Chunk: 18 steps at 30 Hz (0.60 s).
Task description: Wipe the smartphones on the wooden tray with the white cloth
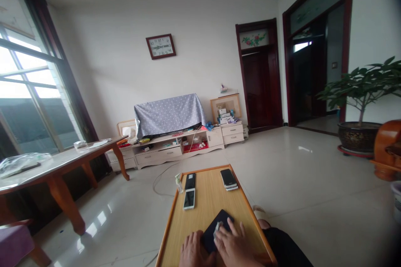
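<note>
A dark navy, flat rectangular thing [208,235], like a tablet or a case, lies at a slant on the near part of the wooden table. My left hand [191,251] grips its left edge, the fingers close together and the thumb by the lower corner. On its upper face, my right hand [233,245] pinches a small crumpled pale grey cloth or wipe [217,228] under the fingertips, with the other fingers spread. The hands hide the lower part of the dark thing.
On the wooden table [213,187] are a white phone [189,199], a dark phone [190,181], stacked phones [228,178] and a small spray bottle [178,183] at the left edge. My knee [282,244] is beside the right edge. A longer table [94,150] stands left.
</note>
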Tool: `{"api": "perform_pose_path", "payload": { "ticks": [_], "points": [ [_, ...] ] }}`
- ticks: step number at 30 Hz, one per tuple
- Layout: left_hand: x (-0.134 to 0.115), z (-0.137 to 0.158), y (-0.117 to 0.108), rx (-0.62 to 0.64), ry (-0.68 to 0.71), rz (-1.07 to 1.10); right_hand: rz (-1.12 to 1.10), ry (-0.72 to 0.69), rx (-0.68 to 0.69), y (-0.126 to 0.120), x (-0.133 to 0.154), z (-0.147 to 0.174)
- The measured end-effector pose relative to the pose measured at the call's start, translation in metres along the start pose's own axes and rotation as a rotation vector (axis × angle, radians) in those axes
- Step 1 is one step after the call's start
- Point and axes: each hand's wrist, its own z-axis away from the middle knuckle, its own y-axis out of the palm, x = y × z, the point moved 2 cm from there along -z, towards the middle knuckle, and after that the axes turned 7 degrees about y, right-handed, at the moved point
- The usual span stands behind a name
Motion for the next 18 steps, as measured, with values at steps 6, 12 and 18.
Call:
{"api": "perform_pose_path", "payload": {
  "ticks": [6, 12, 18],
  "points": [
    [-0.004, 0.000, -0.002, -0.018, -0.003, -0.003, 0.092, 0.150, -0.101, -0.018, -0.016, -0.010],
    [-0.002, 0.002, -0.003, 0.015, -0.012, -0.011, -0.074, -0.077, 0.092, 0.019, 0.032, 0.004],
    [0.000, -0.001, -0.001, 0.043, -0.029, 0.000, -0.058, 0.005, 0.015, 0.007, 0.014, 0.000]
  ]
}}
